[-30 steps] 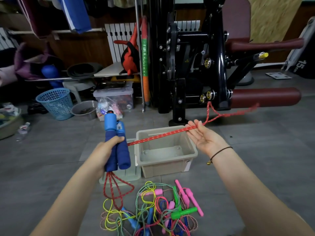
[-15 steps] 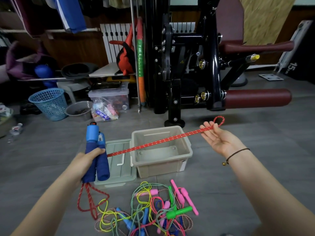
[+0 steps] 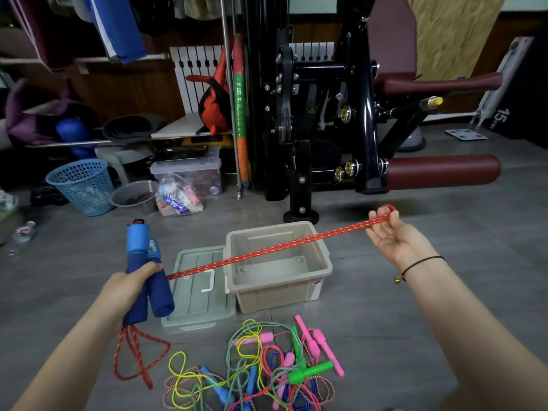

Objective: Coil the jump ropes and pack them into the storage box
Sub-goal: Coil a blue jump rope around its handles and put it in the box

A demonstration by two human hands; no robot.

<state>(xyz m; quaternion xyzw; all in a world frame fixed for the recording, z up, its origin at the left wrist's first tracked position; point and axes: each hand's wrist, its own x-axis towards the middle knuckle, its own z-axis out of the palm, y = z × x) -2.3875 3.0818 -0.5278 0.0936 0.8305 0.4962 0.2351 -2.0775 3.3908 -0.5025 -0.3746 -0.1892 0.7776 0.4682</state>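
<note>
- "15 cm", white and turned sideways, on the black block (image 3: 517, 93) at two o'clock.
- Yellow warning triangle (image 3: 310, 110) on the black machine (image 3: 367, 129), twelve o'clock; its symbol is unreadable.
- White sticker (image 3: 316, 289) on the storage box (image 3: 275, 292), centre; its print is illegible.

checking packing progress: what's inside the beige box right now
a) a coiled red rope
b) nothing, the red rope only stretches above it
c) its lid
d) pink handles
b: the box shows a bare bottom; the red rope runs taut above it from the blue handles gripped by the left hand to the right hand, which pinches it.
</note>
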